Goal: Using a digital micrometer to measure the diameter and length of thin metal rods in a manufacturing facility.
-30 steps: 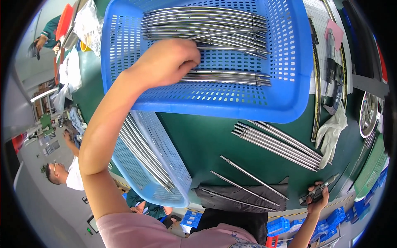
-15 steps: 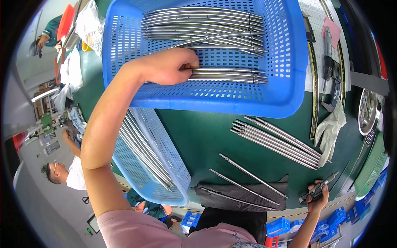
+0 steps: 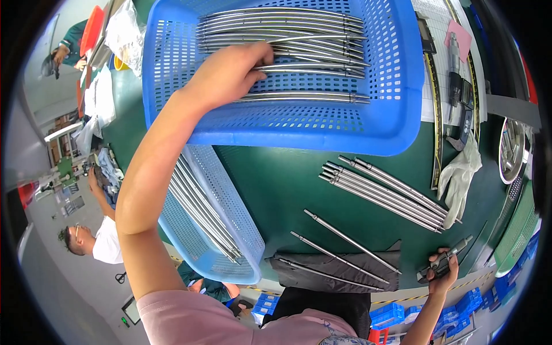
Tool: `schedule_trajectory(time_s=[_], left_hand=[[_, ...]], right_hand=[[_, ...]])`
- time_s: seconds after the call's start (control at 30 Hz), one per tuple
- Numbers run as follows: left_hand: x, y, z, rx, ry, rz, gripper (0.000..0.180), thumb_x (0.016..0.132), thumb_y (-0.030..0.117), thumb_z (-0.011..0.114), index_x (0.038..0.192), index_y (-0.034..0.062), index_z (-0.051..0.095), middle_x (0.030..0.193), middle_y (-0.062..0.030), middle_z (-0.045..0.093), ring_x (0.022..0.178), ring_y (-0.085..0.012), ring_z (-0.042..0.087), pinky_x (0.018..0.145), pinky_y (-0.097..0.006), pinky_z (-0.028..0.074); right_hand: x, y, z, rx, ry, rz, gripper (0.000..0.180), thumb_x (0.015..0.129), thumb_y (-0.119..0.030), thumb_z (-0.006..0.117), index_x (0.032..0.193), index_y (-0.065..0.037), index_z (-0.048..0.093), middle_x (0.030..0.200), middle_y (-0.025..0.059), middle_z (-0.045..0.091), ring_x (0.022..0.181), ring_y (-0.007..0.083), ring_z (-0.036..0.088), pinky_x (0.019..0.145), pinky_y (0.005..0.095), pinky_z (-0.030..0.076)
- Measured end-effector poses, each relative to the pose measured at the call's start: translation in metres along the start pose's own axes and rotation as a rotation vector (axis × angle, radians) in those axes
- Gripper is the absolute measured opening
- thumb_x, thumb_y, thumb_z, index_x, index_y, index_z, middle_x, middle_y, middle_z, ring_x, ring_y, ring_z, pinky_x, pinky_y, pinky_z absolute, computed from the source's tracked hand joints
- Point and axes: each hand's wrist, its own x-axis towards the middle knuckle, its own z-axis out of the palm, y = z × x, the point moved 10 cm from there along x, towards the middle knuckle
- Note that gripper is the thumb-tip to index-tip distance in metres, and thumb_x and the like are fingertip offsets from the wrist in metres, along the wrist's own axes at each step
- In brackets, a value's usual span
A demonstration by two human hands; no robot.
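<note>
My left hand (image 3: 233, 72) reaches into the large blue perforated basket (image 3: 299, 141), its fingers curled around metal rods (image 3: 313, 70) in the middle. The exact grip is partly hidden by the hand. Behind it lies a bundle of long, thin, shiny rods (image 3: 276, 20); a smaller group (image 3: 310, 96) rests nearer the basket's front wall. At the lower right, my right hand (image 3: 441, 273) is closed on a micrometer (image 3: 440, 264) whose thimble points up to the right. Three separate rods (image 3: 351, 241) lie at the front, partly over a dark cloth (image 3: 305, 279).
A light-blue basket (image 3: 253, 247) with more rods stands front left. Several rods (image 3: 385, 195) lie together on the green table (image 3: 259, 184). At right are a white glove (image 3: 460, 175), another micrometer (image 3: 454, 75), a caliper (image 3: 464, 123) and a metal bowl (image 3: 506, 172). Other people work at left.
My left hand has moved away from the front group toward the middle rods. A crossing rod in the basket has shifted and lies flatter. My right hand stays on the micrometer.
</note>
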Motion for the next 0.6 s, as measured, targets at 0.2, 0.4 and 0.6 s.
schedule_trajectory(time_s=[0.2,0.4,0.6], left_hand=[[-0.001,0.027,-0.017,0.403,0.134,0.188,0.014,0.064,0.003,0.058,0.073,0.0035,0.047,0.073,-0.0083,0.051,0.067,-0.0254,0.052,0.057,-0.035,0.042],[-0.009,0.007,0.021,-0.290,-0.266,-0.122,0.019,0.063,0.002,0.059,0.079,0.0029,0.051,0.072,-0.0093,0.051,0.065,-0.0219,0.051,0.057,-0.032,0.042],[0.001,0.019,0.023,0.087,-0.159,0.040,0.014,0.065,0.014,0.058,0.074,0.0041,0.053,0.070,-0.0139,0.054,0.069,-0.0305,0.052,0.059,-0.037,0.041]], right_hand=[[-0.001,0.001,0.002,0.020,0.002,0.003,0.038,0.078,-0.034,0.041,0.092,0.001,0.045,0.064,0.0124,0.054,0.034,0.0119,0.040,0.027,0.0186,0.031],[-0.001,0.000,-0.001,0.032,0.017,-0.003,0.039,0.077,-0.034,0.042,0.092,0.002,0.045,0.064,0.0141,0.054,0.031,0.0129,0.039,0.027,0.0193,0.031],[-0.001,0.003,-0.008,0.025,-0.031,0.005,0.042,0.077,-0.035,0.043,0.095,0.003,0.045,0.067,0.0147,0.056,0.038,0.0137,0.046,0.028,0.0194,0.034]])
